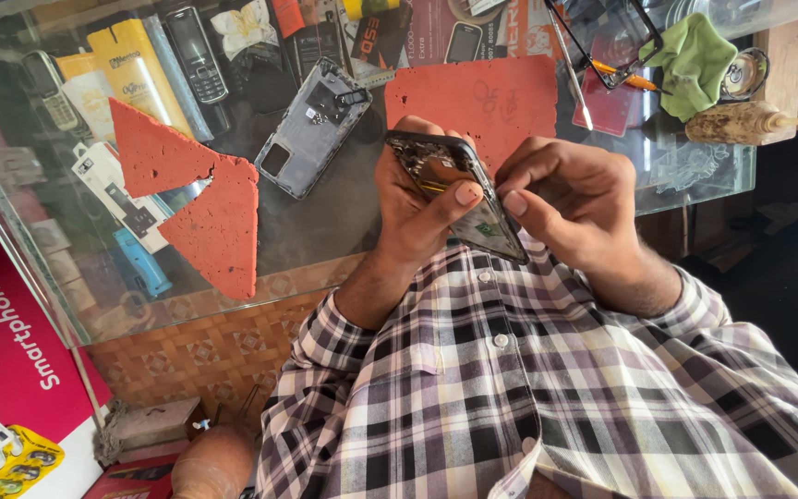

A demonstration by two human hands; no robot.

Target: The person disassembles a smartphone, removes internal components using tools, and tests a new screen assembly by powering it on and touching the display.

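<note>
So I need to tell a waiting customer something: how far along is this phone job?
Done: the grey plastic back cover lies off on the glass counter, and the dark opened phone has its insides exposed. In hand: the left hand holds that phone while the right hand picks at its inner parts. Left: the cover is not back on.

The left hand (pixel 417 208) is gripping an opened phone (pixel 459 189) from below, its thumb lying across the exposed insides, while the right hand (pixel 570 199) is pinching at the phone's near edge with its fingertips. Both hands are hovering above the edge of a glass counter (pixel 344 212). On the counter a grey phone back housing (pixel 311 125) is lying between broken red mat pieces (pixel 205 208) and a larger red mat (pixel 473 97). A green cloth (pixel 695 60) is sitting at the far right.
</note>
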